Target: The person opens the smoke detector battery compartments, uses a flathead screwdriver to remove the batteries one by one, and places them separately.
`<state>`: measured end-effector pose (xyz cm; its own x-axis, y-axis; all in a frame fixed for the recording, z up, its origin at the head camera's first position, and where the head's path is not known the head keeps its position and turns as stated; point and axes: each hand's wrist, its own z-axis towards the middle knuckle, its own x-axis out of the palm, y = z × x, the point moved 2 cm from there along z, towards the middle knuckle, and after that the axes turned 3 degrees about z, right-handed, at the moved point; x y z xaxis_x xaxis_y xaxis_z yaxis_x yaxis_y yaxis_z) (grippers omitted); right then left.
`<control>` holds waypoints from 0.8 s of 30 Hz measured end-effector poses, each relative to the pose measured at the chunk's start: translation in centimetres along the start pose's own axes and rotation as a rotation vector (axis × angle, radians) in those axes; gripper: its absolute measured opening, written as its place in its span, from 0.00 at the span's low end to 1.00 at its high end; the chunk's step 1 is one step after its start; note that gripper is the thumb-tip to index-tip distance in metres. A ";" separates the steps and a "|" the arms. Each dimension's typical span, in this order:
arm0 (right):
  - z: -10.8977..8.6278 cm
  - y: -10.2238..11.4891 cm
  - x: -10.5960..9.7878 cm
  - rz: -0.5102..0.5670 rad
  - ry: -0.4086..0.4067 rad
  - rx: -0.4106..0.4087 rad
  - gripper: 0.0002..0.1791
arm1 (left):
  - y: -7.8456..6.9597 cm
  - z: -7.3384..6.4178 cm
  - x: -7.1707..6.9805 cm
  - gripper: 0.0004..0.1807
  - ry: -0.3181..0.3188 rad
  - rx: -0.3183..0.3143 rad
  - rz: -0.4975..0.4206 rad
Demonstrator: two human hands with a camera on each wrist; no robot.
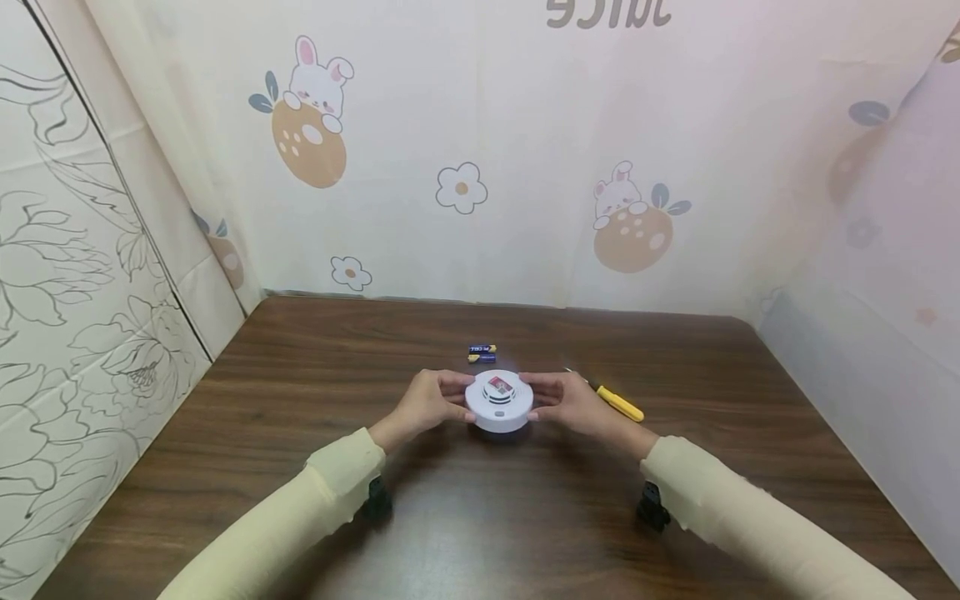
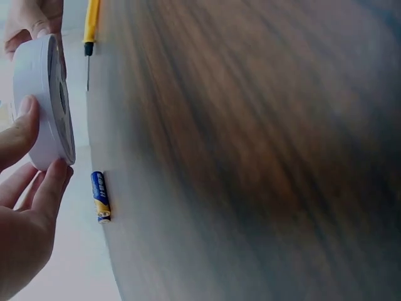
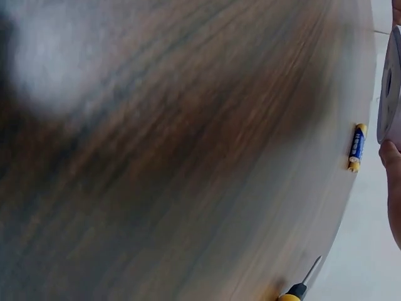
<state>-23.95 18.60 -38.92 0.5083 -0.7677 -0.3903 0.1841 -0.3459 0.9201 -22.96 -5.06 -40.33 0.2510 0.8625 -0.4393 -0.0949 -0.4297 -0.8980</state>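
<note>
A round white smoke detector point(image 1: 498, 417) with a red label on its raised vented top is held between both hands, lifted off the table. My left hand point(image 1: 431, 402) grips its left rim, thumb at the front and fingers farther back. On the opposite rim my right hand point(image 1: 573, 404) holds it the same way. In the left wrist view the detector point(image 2: 31, 94) is seen edge-on, its underside turned toward the tabletop. The right wrist view catches only part of the detector point(image 3: 391, 94) and of the right hand point(image 3: 393, 182).
Behind the detector, two blue-and-yellow batteries point(image 1: 482, 353) lie side by side on the brown wooden table point(image 1: 337, 350). A screwdriver with a yellow handle point(image 1: 621, 403) lies just beyond the right hand. A printed curtain point(image 1: 480, 100) hangs along the table's back edge.
</note>
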 end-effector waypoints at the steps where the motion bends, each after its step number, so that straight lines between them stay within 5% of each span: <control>1: 0.1 -0.1 0.0 -0.020 0.006 -0.006 0.34 | 0.1 0.2 0.0 0.31 -0.001 0.010 0.023; 12: 1.6 -1.8 -0.2 -0.219 -0.001 -0.021 0.34 | -0.5 1.6 0.1 0.31 -0.009 0.052 0.219; 24: 2.3 -2.1 -0.1 -0.335 -0.011 0.027 0.34 | 0.6 2.7 0.7 0.31 0.011 0.055 0.279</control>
<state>-26.39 18.19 -40.92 0.4137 -0.6147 -0.6715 0.3172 -0.5940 0.7392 -25.48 -4.01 -41.24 0.2181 0.7102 -0.6693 -0.2135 -0.6345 -0.7428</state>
